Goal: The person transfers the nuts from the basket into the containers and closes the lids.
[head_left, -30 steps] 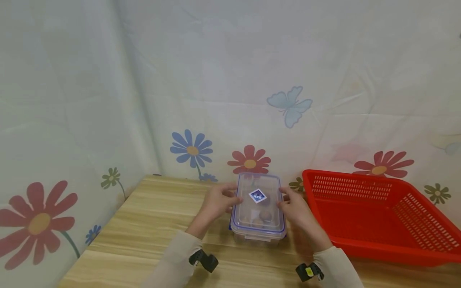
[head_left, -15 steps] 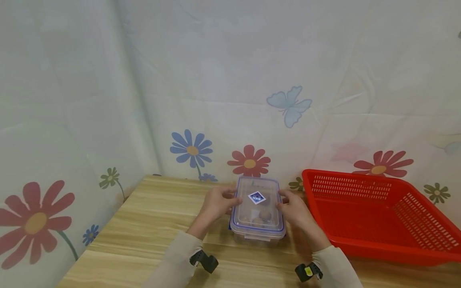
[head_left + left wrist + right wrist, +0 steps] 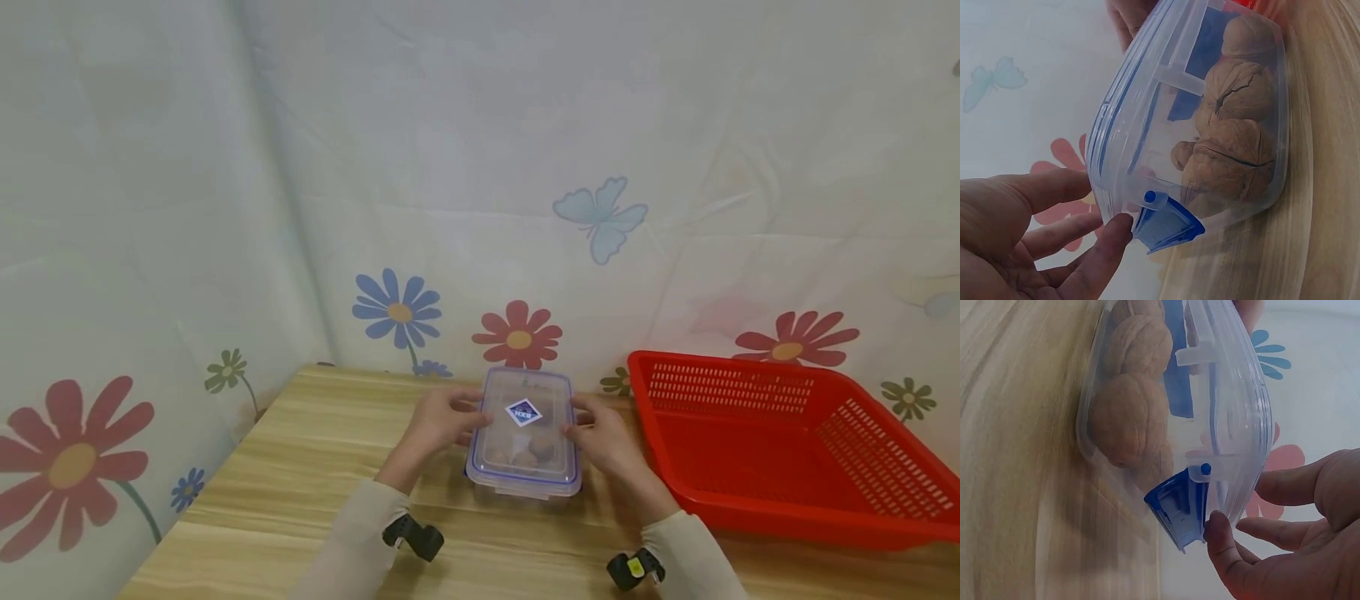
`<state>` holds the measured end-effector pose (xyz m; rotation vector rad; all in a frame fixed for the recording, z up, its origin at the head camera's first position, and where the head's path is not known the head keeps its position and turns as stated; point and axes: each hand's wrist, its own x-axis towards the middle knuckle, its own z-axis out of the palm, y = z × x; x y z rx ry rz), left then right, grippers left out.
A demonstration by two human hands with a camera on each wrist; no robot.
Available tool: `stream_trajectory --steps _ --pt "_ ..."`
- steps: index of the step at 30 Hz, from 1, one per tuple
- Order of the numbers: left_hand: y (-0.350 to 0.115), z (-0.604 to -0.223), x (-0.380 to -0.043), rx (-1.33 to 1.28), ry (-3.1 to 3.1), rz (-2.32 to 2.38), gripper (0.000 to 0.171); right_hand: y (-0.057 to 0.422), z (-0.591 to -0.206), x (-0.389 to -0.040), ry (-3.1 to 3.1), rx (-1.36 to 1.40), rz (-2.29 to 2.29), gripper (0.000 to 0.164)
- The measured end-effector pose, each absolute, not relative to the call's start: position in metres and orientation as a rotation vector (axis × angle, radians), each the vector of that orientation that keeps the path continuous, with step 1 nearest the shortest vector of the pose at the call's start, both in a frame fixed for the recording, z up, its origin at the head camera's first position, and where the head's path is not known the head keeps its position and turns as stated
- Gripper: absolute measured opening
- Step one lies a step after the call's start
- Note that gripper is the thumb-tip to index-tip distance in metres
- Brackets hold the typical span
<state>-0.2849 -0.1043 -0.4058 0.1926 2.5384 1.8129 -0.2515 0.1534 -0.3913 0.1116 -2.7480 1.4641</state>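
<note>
A clear plastic food container (image 3: pixel 517 454) with a blue-lined lid stands on the table, a diamond-shaped label on its top. Several walnuts (image 3: pixel 1230 156) show through its wall. My left hand (image 3: pixel 442 421) grips the lid's left edge, thumb on top. On the opposite edge, my right hand (image 3: pixel 603 433) holds the lid between thumb and fingers. In the left wrist view, a blue latch (image 3: pixel 1169 225) flares outward beside a fingertip. Another blue latch (image 3: pixel 1179 506) hangs away from the wall in the right wrist view, close to a right fingertip.
A red plastic basket (image 3: pixel 750 517) with slotted walls stands right of the container, near the right forearm. The wood-grain table (image 3: pixel 300 467) meets a flower-printed curtain (image 3: pixel 450 167) behind and on the left.
Both hands and the container have shifted slightly left, and the container's far end is a little lower in view. The grip on the lid looks the same; the basket stays put.
</note>
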Motion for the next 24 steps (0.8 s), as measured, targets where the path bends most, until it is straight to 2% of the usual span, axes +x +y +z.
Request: stream_trajectory --steps 13,24 --pt "-0.108 -0.411 -0.289 0.146 2.489 1.801 0.045 0.153 -0.395 -0.251 -2.743 -0.066 1.623 0.056" --pt "-0.117 -0.42 -0.294 0.157 2.403 1.762 0.056 0.158 -0.404 -0.252 -2.719 -0.112 1.798 0.062"
